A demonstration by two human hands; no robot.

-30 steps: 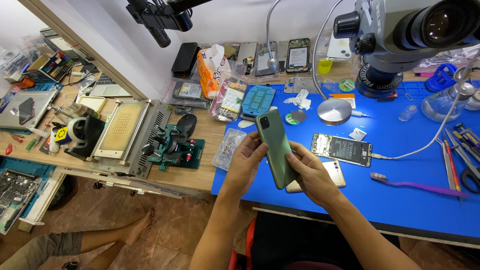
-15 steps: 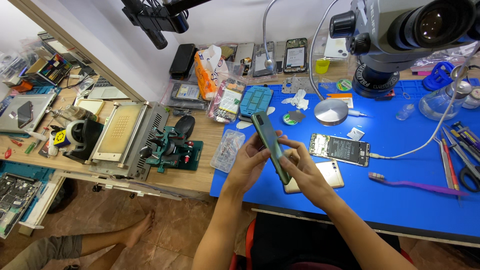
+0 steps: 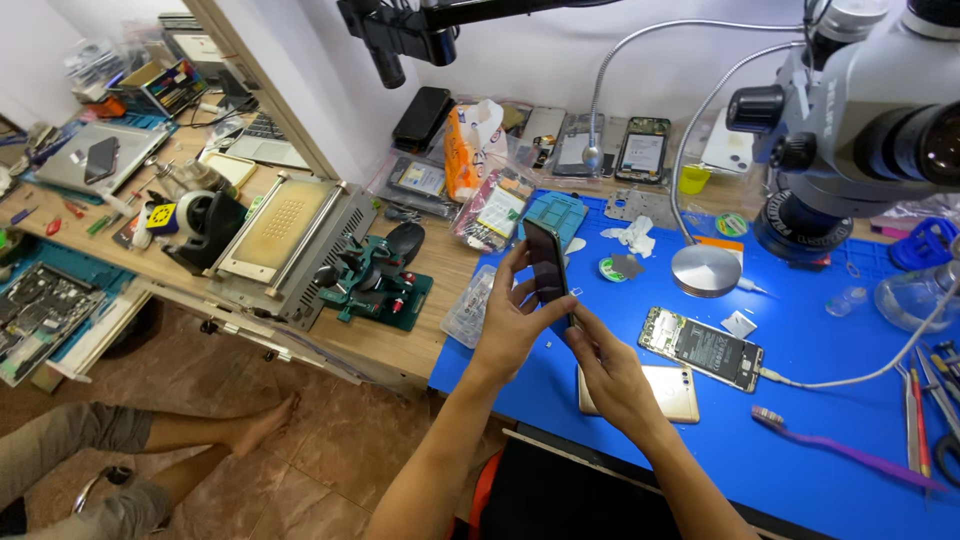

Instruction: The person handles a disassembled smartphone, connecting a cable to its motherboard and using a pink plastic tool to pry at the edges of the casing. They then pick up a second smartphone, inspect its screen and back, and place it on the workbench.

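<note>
While both hands (image 3: 560,335) clasp the dark phone (image 3: 548,266), blue mat (image 3: 800,440) lies bare rightward.

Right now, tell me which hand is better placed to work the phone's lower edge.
Right. The right hand already has fingertips at the dark phone's lower edge, while the left hand wraps its side, holding it upright.

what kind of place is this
Most likely a phone repair workshop. The left hand and right hand hold a dark phone over a blue work mat, beside an opened phone with its insides showing, under a bench microscope.
</note>
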